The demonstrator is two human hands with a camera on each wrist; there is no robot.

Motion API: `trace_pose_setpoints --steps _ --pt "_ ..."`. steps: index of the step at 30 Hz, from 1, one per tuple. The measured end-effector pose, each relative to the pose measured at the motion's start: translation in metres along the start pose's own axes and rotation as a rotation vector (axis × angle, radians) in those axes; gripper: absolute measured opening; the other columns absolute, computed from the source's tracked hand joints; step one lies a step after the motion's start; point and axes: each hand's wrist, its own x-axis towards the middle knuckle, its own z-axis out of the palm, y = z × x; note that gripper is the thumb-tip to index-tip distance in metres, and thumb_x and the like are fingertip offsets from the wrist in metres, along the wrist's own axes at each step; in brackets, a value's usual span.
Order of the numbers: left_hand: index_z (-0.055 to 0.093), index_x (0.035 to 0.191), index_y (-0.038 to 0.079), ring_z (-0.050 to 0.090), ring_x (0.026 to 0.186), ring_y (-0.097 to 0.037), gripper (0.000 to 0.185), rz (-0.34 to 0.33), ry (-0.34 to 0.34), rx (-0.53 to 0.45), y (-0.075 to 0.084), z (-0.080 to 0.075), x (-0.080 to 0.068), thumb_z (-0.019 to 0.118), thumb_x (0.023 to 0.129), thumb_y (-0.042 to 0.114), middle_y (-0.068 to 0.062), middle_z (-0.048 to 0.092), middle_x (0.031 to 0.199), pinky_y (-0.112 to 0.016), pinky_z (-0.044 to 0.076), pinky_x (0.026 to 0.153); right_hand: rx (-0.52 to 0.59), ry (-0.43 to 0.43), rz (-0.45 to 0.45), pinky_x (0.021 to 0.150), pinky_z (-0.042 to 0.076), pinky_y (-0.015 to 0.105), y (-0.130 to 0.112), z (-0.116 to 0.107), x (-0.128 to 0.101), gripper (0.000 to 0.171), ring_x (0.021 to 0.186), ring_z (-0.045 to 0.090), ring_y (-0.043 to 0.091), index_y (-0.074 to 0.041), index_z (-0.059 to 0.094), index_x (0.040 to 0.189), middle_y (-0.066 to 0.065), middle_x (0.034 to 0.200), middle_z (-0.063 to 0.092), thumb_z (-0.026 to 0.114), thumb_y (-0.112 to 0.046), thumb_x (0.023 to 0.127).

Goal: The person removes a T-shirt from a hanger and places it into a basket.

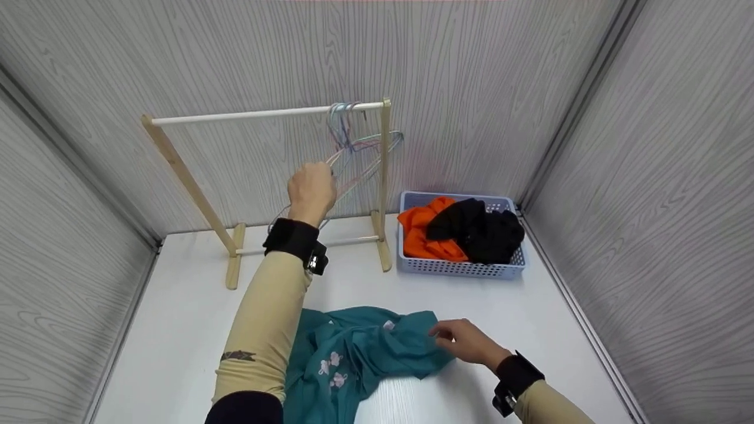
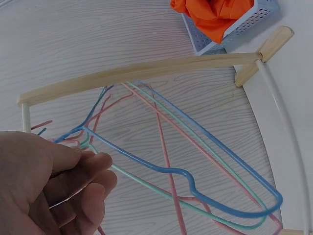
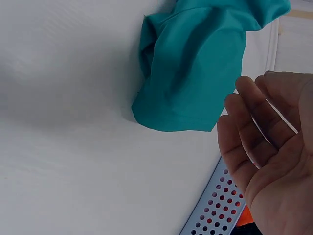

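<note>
At the clothes rack, my left hand [image 1: 312, 188] is raised with fingers curled and grips a hanger among the bunch of thin hangers [image 2: 168, 171]. The hand hides the exact hold in both views. Pink, blue and mint-green hangers hang near the right end of the white rod [image 1: 235, 116]. A teal garment with pale flower patches [image 1: 353, 347] lies crumpled on the table. My right hand [image 1: 465, 341] hovers beside its right end, fingers loosely bent and holding nothing. From the right wrist, the garment's edge [image 3: 190, 98] appears close to the fingertips.
A light blue perforated basket [image 1: 459, 269] stands at the back right, with an orange garment [image 1: 424, 229] and a black garment [image 1: 483, 232] inside. The rack's wooden posts [image 1: 384, 171] and feet rest on the white table [image 1: 171, 330]. Wood-grain panels enclose the sides and back.
</note>
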Motion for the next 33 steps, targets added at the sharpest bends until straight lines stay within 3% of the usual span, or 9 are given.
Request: trace_pose_setpoints --steps 3,7,16,22,27,30,33 --pt "0.075 0.094 0.006 0.070 0.086 -0.035 0.026 0.013 -0.010 -0.025 -0.006 -0.001 -0.010 0.052 0.097 0.018 -0.016 0.073 0.093 -0.049 0.056 0.072 -0.005 -0.005 0.004 0.075 0.050 0.030 -0.004 0.003 0.007 0.024 0.086 0.060 0.011 -0.004 0.068 0.115 0.003 0.098 0.069 0.058 -0.012 0.095" --pt "0.076 0.096 0.009 0.070 0.088 -0.035 0.026 0.066 -0.047 -0.033 -0.015 0.003 -0.029 0.054 0.097 0.022 -0.014 0.074 0.094 -0.050 0.055 0.072 -0.035 0.011 0.026 0.078 0.051 0.035 -0.011 0.007 0.019 0.024 0.087 0.061 0.014 -0.004 0.068 0.114 0.003 0.098 0.069 0.058 -0.012 0.094" --pt "0.077 0.101 0.011 0.070 0.091 -0.027 0.021 0.230 -0.190 -0.054 -0.037 0.035 -0.095 0.059 0.096 0.021 -0.006 0.075 0.098 -0.044 0.056 0.078 -0.129 0.077 0.151 0.092 0.049 0.052 -0.040 0.030 0.050 0.036 0.107 0.060 0.030 -0.009 0.059 0.127 0.016 0.118 0.061 0.063 -0.019 0.093" --pt "0.077 0.099 0.011 0.070 0.091 -0.027 0.019 0.192 -0.261 -0.056 -0.055 0.062 -0.130 0.060 0.094 0.017 -0.007 0.075 0.098 -0.044 0.056 0.076 -0.219 0.059 0.194 0.093 0.048 0.058 -0.071 0.066 0.074 0.058 0.121 0.052 0.039 -0.020 0.044 0.145 0.022 0.141 0.045 0.061 -0.041 0.094" --pt "0.077 0.100 0.010 0.070 0.091 -0.029 0.019 0.145 -0.307 -0.065 -0.076 0.081 -0.152 0.061 0.094 0.019 -0.009 0.075 0.098 -0.045 0.056 0.078 -0.152 -0.057 0.217 0.098 0.034 0.074 -0.093 0.106 0.090 0.072 0.142 0.024 0.051 -0.035 0.030 0.152 0.019 0.160 0.018 0.056 -0.061 0.090" --pt "0.076 0.100 0.009 0.070 0.090 -0.029 0.020 0.121 -0.323 -0.061 -0.084 0.084 -0.160 0.061 0.093 0.020 -0.009 0.074 0.098 -0.045 0.056 0.078 -0.183 -0.140 0.205 0.097 0.022 0.082 -0.098 0.130 0.095 0.074 0.147 0.012 0.048 -0.040 0.035 0.149 0.013 0.163 0.012 0.057 -0.069 0.085" --pt "0.076 0.101 0.009 0.069 0.090 -0.030 0.020 0.104 -0.321 -0.059 -0.090 0.082 -0.165 0.062 0.093 0.021 -0.010 0.074 0.098 -0.045 0.056 0.076 -0.309 -0.165 0.190 0.095 0.018 0.085 -0.095 0.151 0.094 0.075 0.150 0.011 0.042 -0.037 0.047 0.142 0.009 0.163 0.015 0.062 -0.072 0.078"
